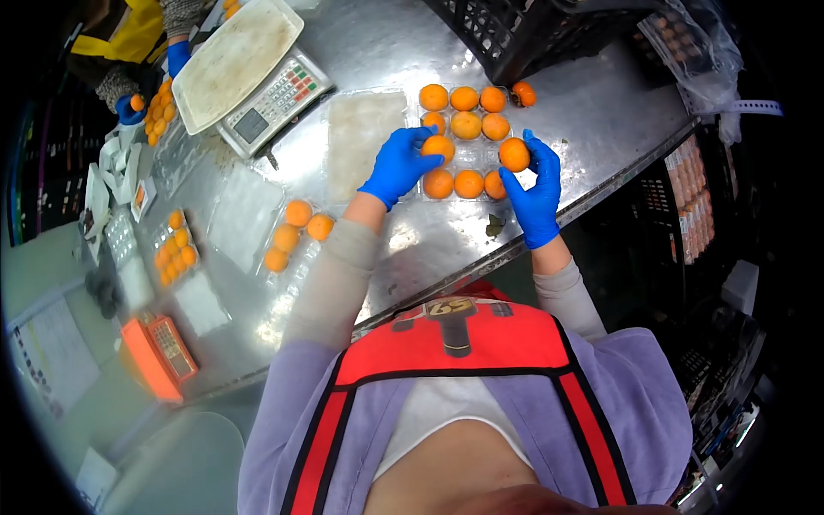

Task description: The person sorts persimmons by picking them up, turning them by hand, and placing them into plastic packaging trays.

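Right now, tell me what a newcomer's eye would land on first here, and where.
Probably the blue-gloved left hand and right hand at the clear tray, upper centre: the left curls around an orange fruit at the tray's left side, while the right grips another fruit near its right edge. Next comes the bright red apron in the lower middle, then the scale at upper left.

Red apron bib [455, 352]: a printed mark near its hem end resembles "59" as seen here, though its orientation and exact digits are uncertain. Weighing scale [279, 99]: markings on the keys and display are too small to read. Orange keypad device [154, 356]: key legends illegible. Wall sheet [56, 356], left edge: its marks cannot be read.
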The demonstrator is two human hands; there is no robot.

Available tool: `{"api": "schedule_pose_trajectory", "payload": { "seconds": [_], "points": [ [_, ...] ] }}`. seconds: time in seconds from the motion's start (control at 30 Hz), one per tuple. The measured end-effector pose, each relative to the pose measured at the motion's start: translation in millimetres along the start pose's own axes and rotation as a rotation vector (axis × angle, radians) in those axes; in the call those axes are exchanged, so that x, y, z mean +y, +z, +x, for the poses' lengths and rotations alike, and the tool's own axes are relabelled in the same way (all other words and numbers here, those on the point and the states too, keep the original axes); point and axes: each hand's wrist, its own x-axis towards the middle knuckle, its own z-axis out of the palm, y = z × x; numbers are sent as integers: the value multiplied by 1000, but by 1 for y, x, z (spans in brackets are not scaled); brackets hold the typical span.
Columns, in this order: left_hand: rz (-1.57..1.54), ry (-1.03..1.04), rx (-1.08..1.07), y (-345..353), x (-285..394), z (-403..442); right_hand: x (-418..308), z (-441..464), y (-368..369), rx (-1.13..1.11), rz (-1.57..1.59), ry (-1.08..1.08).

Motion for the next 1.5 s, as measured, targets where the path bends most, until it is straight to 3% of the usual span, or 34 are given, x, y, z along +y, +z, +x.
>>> {"api": "schedule_pose_trajectory", "payload": {
  "seconds": [0.13,0.23,0.37,0.43,0.53,0.6,0.63,0.73,0.8,0.87,0.93,1.07,1.3,1.5],
  "points": [
    [-291,-80,-120,15,33,2,1,-1,0,20,26,68],
    [565,89,-15,41,42,-1,-2,0,1,24,38,97],
    [688,115,13,47,34,-4,2,-3,4,13,85,113],
    [347,173,215,34,28,-11,4,-4,9,5,153,117],
    [18,94,367,-2,15,-17,4,-5,18,-58,127,96],
    [-46,96,476,-26,10,-28,-2,-1,35,-59,171,79],
    [-140,-1,469,-38,6,-36,-7,2,44,-92,134,8],
    [-319,14,553,-56,5,-65,-7,10,66,-160,-1,-151],
    [-321,-26,597,-66,3,-88,0,11,75,-344,-361,-275],
    [-334,-70,646,-75,-3,-112,1,11,67,-337,-348,-336],
    [-387,-45,725,-86,-14,-139,-1,12,53,-257,-198,-216],
    [-332,-81,901,-106,-25,-191,26,18,36,-198,-195,-255],
    [-279,-184,998,-109,-41,-232,25,21,43,-295,-628,-243],
    [-259,-163,1025,-101,-61,-239,17,21,46,-277,-713,-254]
  ]
}}
